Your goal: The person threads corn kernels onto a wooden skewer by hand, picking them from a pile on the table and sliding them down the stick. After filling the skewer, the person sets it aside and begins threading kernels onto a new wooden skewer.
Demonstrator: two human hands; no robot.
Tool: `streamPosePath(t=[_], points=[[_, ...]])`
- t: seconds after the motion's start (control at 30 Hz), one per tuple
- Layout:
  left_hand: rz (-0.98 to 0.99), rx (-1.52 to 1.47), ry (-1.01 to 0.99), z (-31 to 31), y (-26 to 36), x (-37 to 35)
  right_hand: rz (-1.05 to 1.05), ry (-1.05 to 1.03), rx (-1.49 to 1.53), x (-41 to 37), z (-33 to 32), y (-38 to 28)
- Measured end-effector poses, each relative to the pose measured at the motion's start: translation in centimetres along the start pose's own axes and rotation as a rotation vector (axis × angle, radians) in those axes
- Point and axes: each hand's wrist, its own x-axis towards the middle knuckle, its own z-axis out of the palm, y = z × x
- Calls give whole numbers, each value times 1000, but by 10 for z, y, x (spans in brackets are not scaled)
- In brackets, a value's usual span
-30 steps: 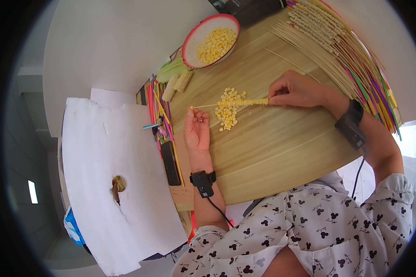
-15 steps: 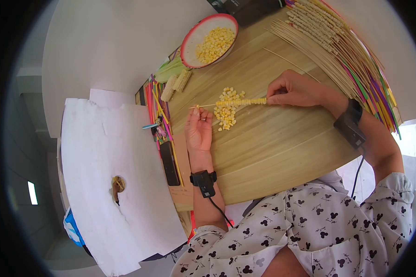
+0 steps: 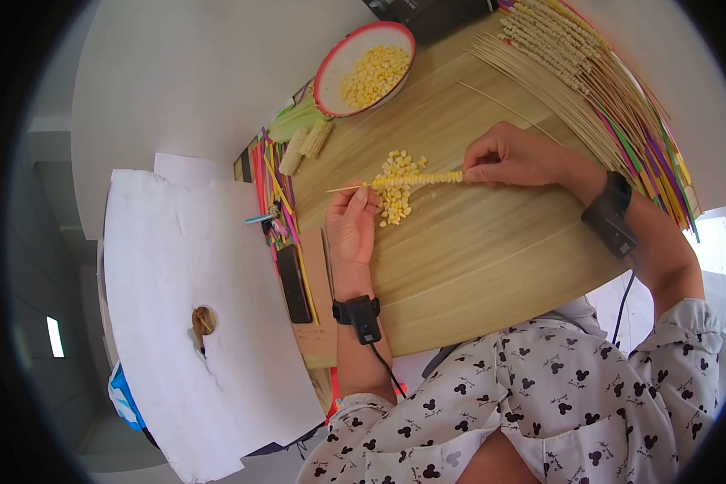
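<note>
A wooden skewer threaded with yellow corn kernels [image 3: 427,178] lies level across the view, its bare tip pointing left. My right hand [image 3: 515,155] grips its right end, fingers closed around it. The fingertips of my left hand [image 3: 352,227] pinch the skewer at the left end of the row of kernels; the kernel between them is mostly hidden. Just beneath the skewer is a small pile of loose corn kernels [image 3: 395,211] on the wooden table [image 3: 476,250].
A red-rimmed bowl [image 3: 324,87] of kernels stands at the back, with corn cobs [image 3: 305,147] and a green husk [image 3: 293,125] nearby. Bare skewers [image 3: 532,85] and finished kernel skewers [image 3: 552,48] fill the back right. A dark phone [image 3: 294,282] and white foam board [image 3: 169,258] are left.
My left hand has slid a kernel rightward along the skewer, from near the tip to the threaded row. My right hand stays almost still.
</note>
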Motion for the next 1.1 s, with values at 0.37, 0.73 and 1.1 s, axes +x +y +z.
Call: streamPosePath(t=[0.37,0.73,1.1], points=[[0,47,15,5,-1,-2,-4,-5,-13,0,1,0],[-6,57,-8,7,-1,-1,47,-33,-25,-1,-1,-6],[55,32,-20,6,3,-1,46,-15,-34,0,1,-8]])
